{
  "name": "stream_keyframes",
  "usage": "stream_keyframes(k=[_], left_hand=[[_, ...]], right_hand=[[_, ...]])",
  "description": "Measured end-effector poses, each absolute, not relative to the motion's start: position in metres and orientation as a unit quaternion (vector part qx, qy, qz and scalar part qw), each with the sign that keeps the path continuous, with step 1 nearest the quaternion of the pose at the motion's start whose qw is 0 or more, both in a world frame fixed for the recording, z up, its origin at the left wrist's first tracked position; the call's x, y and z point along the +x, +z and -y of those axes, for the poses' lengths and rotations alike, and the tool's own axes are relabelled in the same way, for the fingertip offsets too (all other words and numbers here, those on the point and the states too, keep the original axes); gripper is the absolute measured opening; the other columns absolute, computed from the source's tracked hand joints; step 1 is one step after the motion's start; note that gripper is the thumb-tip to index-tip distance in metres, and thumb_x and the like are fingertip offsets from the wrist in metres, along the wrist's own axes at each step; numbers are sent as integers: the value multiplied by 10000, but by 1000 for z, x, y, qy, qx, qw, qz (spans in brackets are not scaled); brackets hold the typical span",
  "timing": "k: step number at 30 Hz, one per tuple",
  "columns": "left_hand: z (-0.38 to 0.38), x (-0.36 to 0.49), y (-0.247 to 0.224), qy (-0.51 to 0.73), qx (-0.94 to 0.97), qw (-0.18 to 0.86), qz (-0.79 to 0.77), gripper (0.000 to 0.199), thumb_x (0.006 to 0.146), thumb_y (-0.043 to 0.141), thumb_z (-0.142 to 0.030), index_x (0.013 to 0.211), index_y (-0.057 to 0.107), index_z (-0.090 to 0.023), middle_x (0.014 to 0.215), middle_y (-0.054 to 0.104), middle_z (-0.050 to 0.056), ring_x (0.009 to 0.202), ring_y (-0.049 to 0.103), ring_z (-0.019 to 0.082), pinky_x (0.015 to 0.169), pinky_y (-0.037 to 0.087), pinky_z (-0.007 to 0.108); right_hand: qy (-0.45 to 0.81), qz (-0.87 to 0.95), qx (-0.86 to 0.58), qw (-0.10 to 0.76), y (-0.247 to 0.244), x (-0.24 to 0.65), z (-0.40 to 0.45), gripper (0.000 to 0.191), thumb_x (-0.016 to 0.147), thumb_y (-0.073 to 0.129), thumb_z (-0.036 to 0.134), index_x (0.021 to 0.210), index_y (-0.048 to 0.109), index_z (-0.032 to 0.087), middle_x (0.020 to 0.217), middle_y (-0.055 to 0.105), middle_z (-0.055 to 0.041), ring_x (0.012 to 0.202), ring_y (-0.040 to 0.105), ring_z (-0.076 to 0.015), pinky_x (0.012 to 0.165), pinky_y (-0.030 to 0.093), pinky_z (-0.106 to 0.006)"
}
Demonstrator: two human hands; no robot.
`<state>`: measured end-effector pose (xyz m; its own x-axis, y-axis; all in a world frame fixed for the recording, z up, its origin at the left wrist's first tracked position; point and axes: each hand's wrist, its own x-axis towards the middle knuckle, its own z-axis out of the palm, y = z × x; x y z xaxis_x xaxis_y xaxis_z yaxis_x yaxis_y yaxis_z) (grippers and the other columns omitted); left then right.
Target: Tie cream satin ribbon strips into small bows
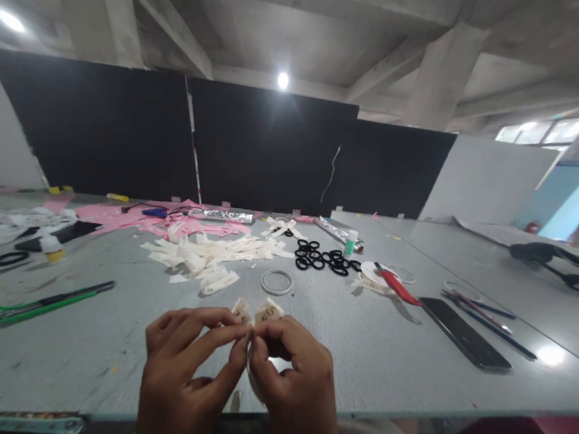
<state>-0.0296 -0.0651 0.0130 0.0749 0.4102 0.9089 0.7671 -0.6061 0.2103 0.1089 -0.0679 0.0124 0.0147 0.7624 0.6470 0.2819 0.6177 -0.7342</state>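
Note:
Close to the table's front edge, my left hand [195,367] and my right hand [295,371] meet fingertip to fingertip. Between them is a cream paper strip [268,310] with dark printed characters, pinched by both hands. Its two ends stick up above the fingers, and part of it curves down below the right hand; the pinch point itself is mostly hidden. Just beyond the hands a whitish ring [277,282] lies flat on the table. Farther back spreads a heap of similar cream strips [211,254], beside a cluster of black rings [324,256].
At left lie a green utility knife [52,302] and a small glue bottle [52,248]. To the right are a red-handled cutter [397,284], a dark phone [465,333] and several pens [492,320]. Pink scraps [119,217] and a green-labelled bottle [351,243] stand toward the back, before black panels [269,148].

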Motion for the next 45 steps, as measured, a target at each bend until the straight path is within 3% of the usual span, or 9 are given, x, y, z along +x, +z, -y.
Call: stream_keyframes(k=[11, 17, 22, 32, 35, 37, 41, 43, 45], left_hand=[[66, -20, 11, -568, -690, 112, 434, 60, 736, 637, -214, 765, 677, -249, 850, 678, 3, 836, 602, 197, 828, 391, 373], [65, -20, 3, -608, -659, -18, 443, 43, 749, 611, -209, 739, 652, -214, 925, 641, 34, 893, 595, 197, 801, 459, 330], [67, -13, 8, -642, -608, -100, 457, 116, 782, 570, -249, 684, 606, -198, 944, 598, 44, 939, 573, 190, 812, 465, 301], [48, -26, 0, -676, -515, -272, 451, 149, 832, 510, -313, 815, 587, -187, 943, 615, 55, 858, 591, 175, 747, 484, 278], [32, -40, -4, -631, -540, -271, 487, 202, 817, 520, -310, 939, 607, -176, 838, 635, 47, 770, 589, 170, 738, 477, 289], [20, -53, -8, -573, -603, -228, 506, 268, 792, 508, -265, 1022, 618, -183, 934, 657, 65, 816, 598, 192, 768, 476, 323], [4, -72, -18, -497, -667, -74, 550, 181, 749, 472, -211, 661, 631, -202, 1007, 659, 59, 983, 566, 249, 923, 399, 421], [4, -70, -17, -484, -663, -106, 560, 218, 789, 471, -269, 657, 632, -207, 955, 667, 58, 970, 570, 256, 914, 401, 430], [10, -61, -14, -502, -652, -221, 523, 269, 829, 467, -378, 802, 673, -207, 914, 670, 73, 912, 590, 248, 858, 437, 402]], right_hand=[[247, 652, -400, 595, 13, 109, 70, 121, 765, 552, 133, 778, 664, 174, 733, 656, -19, 640, 615, -116, 603, 513, -206], [373, 580, -392, 609, 10, 105, 68, 58, 742, 598, 195, 738, 641, 157, 658, 650, -11, 561, 593, -104, 536, 487, -188], [459, 518, -365, 623, 4, 108, 65, 168, 741, 647, 309, 731, 633, 142, 614, 631, -20, 527, 570, -110, 508, 468, -209], [475, 466, -359, 655, 4, 115, 65, 196, 727, 682, 337, 731, 633, 148, 615, 647, -36, 550, 610, -138, 527, 497, -235], [448, 476, -366, 662, 1, 118, 62, 192, 723, 682, 332, 732, 643, 144, 619, 634, -30, 546, 599, -133, 513, 489, -230], [428, 489, -378, 660, -3, 121, 60, 187, 732, 672, 327, 740, 648, 141, 618, 628, -29, 530, 582, -123, 499, 478, -219], [397, 524, -399, 640, -5, 126, 56, 147, 749, 649, 289, 748, 652, 142, 640, 635, -28, 552, 586, -119, 512, 476, -205], [374, 544, -406, 632, -4, 128, 56, 119, 748, 640, 262, 742, 656, 144, 655, 640, -27, 570, 594, -121, 531, 485, -205], [358, 567, -406, 620, -1, 129, 55, 96, 747, 627, 235, 731, 657, 146, 655, 641, -21, 568, 592, -118, 540, 490, -202]])
